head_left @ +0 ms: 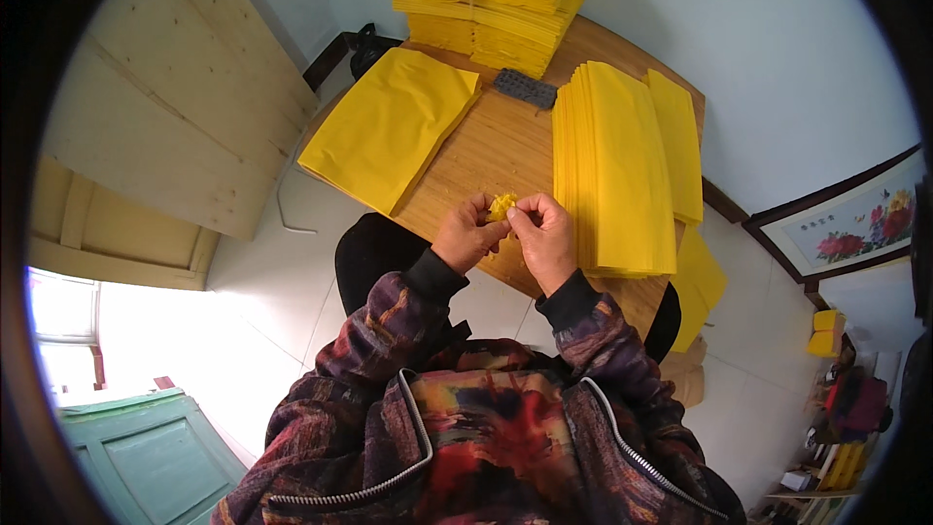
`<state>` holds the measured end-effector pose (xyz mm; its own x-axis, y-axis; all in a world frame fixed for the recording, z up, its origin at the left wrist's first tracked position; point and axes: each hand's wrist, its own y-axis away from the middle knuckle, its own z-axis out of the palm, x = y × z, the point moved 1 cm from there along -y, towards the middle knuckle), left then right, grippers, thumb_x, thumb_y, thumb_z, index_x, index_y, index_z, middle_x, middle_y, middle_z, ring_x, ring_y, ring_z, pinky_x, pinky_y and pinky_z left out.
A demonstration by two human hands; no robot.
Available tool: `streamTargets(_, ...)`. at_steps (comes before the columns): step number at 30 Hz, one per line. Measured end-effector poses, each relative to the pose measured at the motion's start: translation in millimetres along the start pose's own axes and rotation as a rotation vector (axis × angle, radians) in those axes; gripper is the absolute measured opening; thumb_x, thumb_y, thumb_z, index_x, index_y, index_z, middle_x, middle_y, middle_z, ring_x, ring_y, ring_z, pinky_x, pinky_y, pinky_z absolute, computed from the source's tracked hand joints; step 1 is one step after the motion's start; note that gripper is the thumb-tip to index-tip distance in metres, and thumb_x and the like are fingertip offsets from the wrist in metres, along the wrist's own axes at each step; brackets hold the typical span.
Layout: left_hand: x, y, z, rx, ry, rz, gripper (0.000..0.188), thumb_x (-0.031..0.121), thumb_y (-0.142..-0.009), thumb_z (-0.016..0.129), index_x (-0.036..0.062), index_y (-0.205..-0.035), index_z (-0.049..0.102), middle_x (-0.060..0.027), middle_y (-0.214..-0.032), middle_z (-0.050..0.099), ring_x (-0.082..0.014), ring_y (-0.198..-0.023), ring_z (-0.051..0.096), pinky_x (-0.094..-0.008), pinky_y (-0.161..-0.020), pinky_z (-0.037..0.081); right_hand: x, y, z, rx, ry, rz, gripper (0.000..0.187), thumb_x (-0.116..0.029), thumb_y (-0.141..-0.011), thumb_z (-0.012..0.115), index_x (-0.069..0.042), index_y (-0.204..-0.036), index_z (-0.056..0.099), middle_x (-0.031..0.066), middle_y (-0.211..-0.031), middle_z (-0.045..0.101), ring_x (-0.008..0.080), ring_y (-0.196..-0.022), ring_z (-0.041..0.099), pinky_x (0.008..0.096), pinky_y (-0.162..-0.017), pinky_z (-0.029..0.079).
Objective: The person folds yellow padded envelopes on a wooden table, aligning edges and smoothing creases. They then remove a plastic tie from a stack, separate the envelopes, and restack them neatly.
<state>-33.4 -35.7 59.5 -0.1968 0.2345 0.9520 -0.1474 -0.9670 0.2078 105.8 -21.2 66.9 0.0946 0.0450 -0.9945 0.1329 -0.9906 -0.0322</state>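
Note:
Over the near edge of the wooden table (pixel 486 160), my two hands meet around a small ruffled yellow tuft (pixel 501 205), paper or thin cloth. My left hand (pixel 463 235) pinches it from the left between thumb and fingers. From the other side my right hand (pixel 546 241) grips it with thumb and forefinger. A few yellow scraps lie near the hands. To the left is a flat stack of yellow sheets (pixel 394 126). Close by my right hand stands a thick pile of folded yellow sheets (pixel 612 170), with more sheets (pixel 677 146) beside it.
Tall bundles of yellow sheets (pixel 486 0) fill the table's far end. A dark grey textured block (pixel 525 87) lies before them. More yellow sheets (pixel 695 282) hang low at the right. Wooden boards (pixel 165 87) lean at the left; a framed flower picture (pixel 855 224) is at the right wall.

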Motion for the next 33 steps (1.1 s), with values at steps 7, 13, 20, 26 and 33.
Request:
streamTargets(7, 36, 10, 21, -0.157, -0.037, 0.061, 0.028, 0.009, -0.085, 0.064, 0.0012, -0.108, 0.049, -0.0037, -0.082, 0.059, -0.0088, -0.068, 0.056, -0.0208, -0.059, 0.046, -26, 11, -21, 0.057, -0.196, 0.039, 0.009, -0.006, -0.084, 0.062, -0.001, -0.082, 0.055, 0.0023, -0.073, 0.058, 0.0078, -0.066, 0.054, 0.0229, -0.059, 0.046)
streamTargets(13, 73, -2, 52, -0.245, -0.074, 0.173, 0.027, 0.018, -0.089, 0.061, 0.0003, -0.107, 0.051, -0.0043, -0.082, 0.059, -0.0117, -0.069, 0.056, -0.0246, -0.062, 0.046, -75, 29, -85, 0.161, -0.367, -0.098, 0.006, -0.004, -0.086, 0.061, -0.003, -0.086, 0.055, 0.0003, -0.075, 0.056, 0.0055, -0.063, 0.051, 0.0191, -0.057, 0.043)
streamTargets(20, 85, -77, 122, -0.289, -1.105, 0.913, 0.033, -0.001, -0.077, 0.059, 0.0055, -0.109, 0.059, -0.0082, -0.111, 0.06, -0.0286, -0.079, 0.063, -0.0368, -0.066, 0.05, -68, 46, -189, 0.41, -0.516, 0.016, 0.007, -0.004, -0.087, 0.06, -0.008, -0.09, 0.055, 0.0032, -0.09, 0.059, 0.0109, -0.077, 0.055, 0.0246, -0.066, 0.046)
streamTargets(26, 96, -136, 167, -0.756, -1.74, 0.64, 0.062, 0.001, -0.073, 0.062, 0.0131, -0.131, 0.044, -0.0054, -0.142, 0.037, -0.0299, -0.089, 0.063, -0.0386, -0.073, 0.052, -43, 59, -211, 0.347, -0.616, -0.033, 0.007, -0.004, -0.088, 0.06, -0.007, -0.091, 0.053, 0.004, -0.09, 0.06, 0.0115, -0.078, 0.057, 0.0244, -0.067, 0.046)
streamTargets(33, 96, -159, 180, -0.85, -1.725, 0.524, 0.065, -0.006, -0.064, 0.063, 0.0109, -0.124, 0.044, -0.0111, -0.116, 0.045, -0.038, -0.086, 0.059, -0.0436, -0.07, 0.05, -32, 60, -216, 0.311, -0.574, -0.012, 0.006, -0.004, -0.089, 0.058, -0.006, -0.09, 0.053, 0.004, -0.088, 0.059, 0.0107, -0.076, 0.057, 0.0234, -0.066, 0.047)
